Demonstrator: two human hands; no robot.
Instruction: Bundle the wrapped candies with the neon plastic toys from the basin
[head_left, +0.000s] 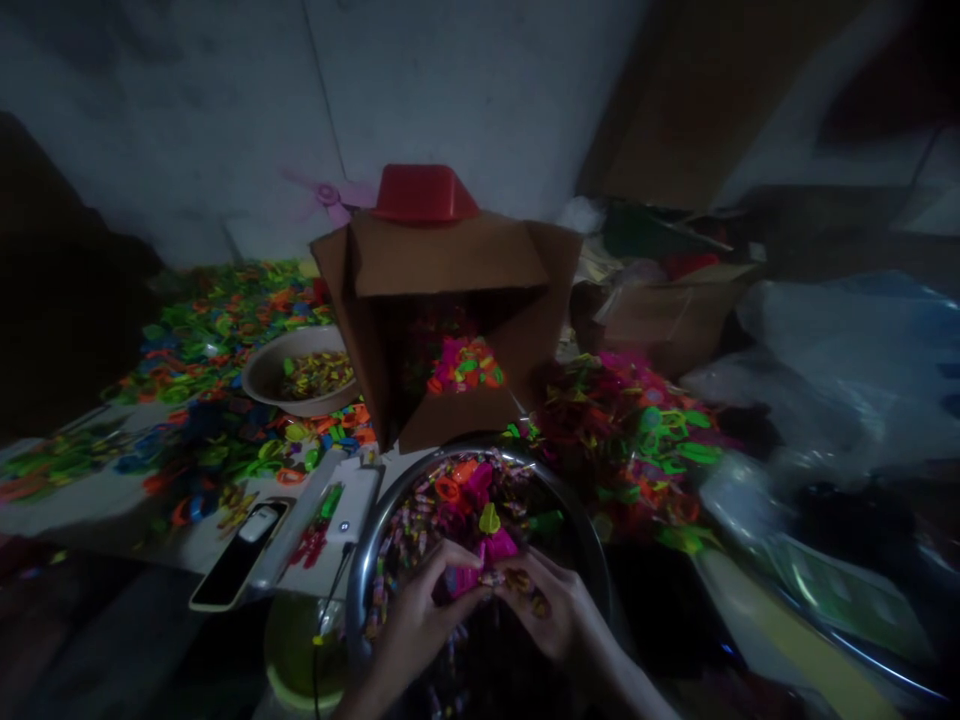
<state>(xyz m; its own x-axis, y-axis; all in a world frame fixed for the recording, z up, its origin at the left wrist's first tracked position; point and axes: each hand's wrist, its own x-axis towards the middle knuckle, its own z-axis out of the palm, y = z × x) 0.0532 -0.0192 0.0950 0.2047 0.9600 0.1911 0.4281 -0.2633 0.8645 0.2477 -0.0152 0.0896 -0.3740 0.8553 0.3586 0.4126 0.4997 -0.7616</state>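
My left hand (435, 590) and my right hand (547, 605) meet above a round metal basin (365, 540) full of small multicoloured plastic pieces. Their thumbs and forefingers pinch a small pale patterned plastic piece (493, 578) between them. Several yellow-brown pieces (525, 582) show inside the curl of my right fingers. Just beyond the fingertips is a magenta plastic piece (500, 545), with a yellow piece (489, 518) above it; whether my fingers touch the magenta one I cannot tell. Orange pieces (448, 488) lie farther back in the basin. The light is dim and details blur.
Behind the basin, an open cardboard box (450, 265) holds bright pieces and carries a red tub (424, 192). Loose plastic piles (660, 430) flank it. At left are a pale bowl (259, 385), a phone (240, 560) and a white box with a cable (356, 505). Plastic bags (847, 350) lie right.
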